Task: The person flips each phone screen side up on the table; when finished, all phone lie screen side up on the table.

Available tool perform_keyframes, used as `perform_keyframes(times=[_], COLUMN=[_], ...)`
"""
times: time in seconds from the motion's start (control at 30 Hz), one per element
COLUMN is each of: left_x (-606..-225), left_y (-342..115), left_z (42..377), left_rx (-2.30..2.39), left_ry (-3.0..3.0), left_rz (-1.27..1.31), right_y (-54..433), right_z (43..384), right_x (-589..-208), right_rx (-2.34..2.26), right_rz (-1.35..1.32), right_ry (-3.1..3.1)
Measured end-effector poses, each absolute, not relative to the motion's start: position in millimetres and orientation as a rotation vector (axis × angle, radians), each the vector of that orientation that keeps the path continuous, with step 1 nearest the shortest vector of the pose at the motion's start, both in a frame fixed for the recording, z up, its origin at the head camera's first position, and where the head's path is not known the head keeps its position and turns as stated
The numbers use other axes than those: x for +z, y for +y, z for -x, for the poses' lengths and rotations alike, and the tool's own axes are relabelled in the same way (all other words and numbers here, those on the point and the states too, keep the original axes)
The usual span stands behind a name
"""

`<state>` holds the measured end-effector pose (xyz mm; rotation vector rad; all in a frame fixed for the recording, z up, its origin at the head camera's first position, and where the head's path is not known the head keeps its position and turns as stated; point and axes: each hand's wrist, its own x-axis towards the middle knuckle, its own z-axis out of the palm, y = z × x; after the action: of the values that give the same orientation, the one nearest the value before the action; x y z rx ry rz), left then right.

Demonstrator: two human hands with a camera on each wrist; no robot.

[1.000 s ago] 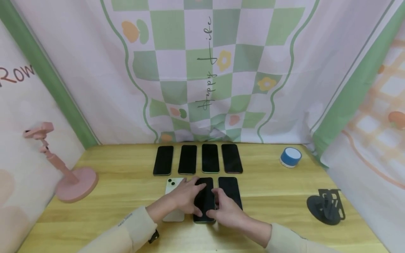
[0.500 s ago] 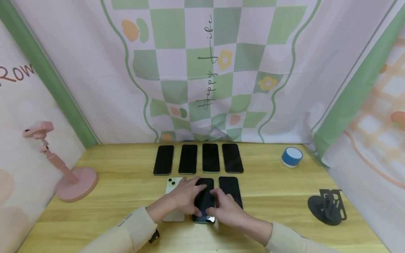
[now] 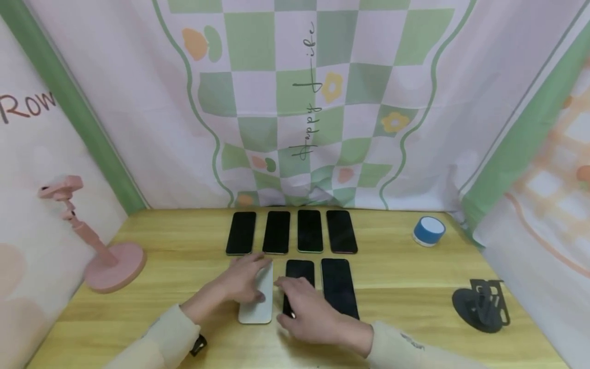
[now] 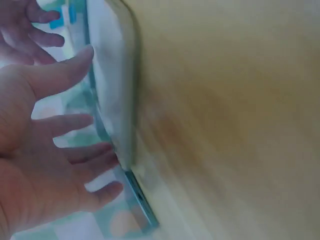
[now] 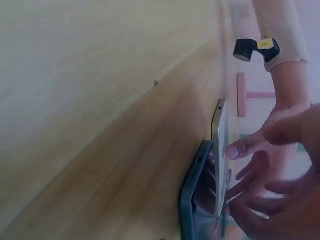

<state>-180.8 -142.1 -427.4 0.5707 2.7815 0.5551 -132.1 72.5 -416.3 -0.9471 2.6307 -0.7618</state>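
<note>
A white phone (image 3: 260, 310) lies back up at the left of the front row. Over its upper left part is my left hand (image 3: 239, 281), which hides the cameras. In the left wrist view the fingers of this hand (image 4: 45, 155) are spread, the thumb tip at the phone's edge. My right hand (image 3: 311, 312) hovers low over the middle black phone (image 3: 299, 269) and covers its lower part. Its fingers are loosely bent beside the white phone's right edge, apart from it, holding nothing. Another black phone (image 3: 340, 287) lies to the right, partly under the right wrist.
Several black phones (image 3: 310, 230) form a back row on the wooden table (image 3: 184, 266). A pink stand (image 3: 112, 266) is at the left. A blue and white round item (image 3: 428, 230) and a black folding stand (image 3: 481, 305) are at the right. A patterned curtain hangs behind.
My left hand has left the middle black phone and moved left over the white one. My right hand has also shifted left and slightly nearer the table's front. The view has turned slightly.
</note>
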Motion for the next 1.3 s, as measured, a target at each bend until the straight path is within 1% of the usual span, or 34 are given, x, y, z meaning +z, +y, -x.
perform_keyframes(times=[0.13,0.23,0.53,0.83,0.93,1.07,1.13,1.2,1.3], left_x=[-428.2,-428.0,-431.1,-431.9,-430.8,-429.9,-429.3,-428.3,-426.0], left_y=[-156.8,-163.1,-167.3,-169.9,-168.3,-161.8,-158.0,-154.9,-152.2], left_z=[179.4,179.5,178.3,183.5,186.9,192.3,195.3,197.8,200.3], left_rx=[0.606,0.632,0.717,0.864,0.932,1.034,1.094,1.156,1.183], left_ry=[2.782,2.787,2.774,2.76,2.767,2.75,2.735,2.726,2.748], left_rz=[-0.538,-0.544,-0.588,-0.637,-0.566,-0.344,-0.24,-0.166,-0.125], right_y=[58.0,50.7,39.3,32.9,32.6,32.3,31.5,29.8,28.8], right_z=[130.2,132.2,140.7,138.5,142.5,147.3,146.7,142.6,140.4], right_x=[-417.7,-419.3,-432.0,-435.6,-444.3,-456.0,-456.3,-447.6,-440.9], right_rx=[-0.47,-0.356,-0.232,-0.182,-0.207,-0.223,-0.205,-0.163,-0.114], right_rz=[1.101,1.167,1.225,1.253,1.278,1.305,1.301,1.288,1.287], right_ry=[2.647,2.66,2.702,2.73,2.72,2.704,2.702,2.706,2.724])
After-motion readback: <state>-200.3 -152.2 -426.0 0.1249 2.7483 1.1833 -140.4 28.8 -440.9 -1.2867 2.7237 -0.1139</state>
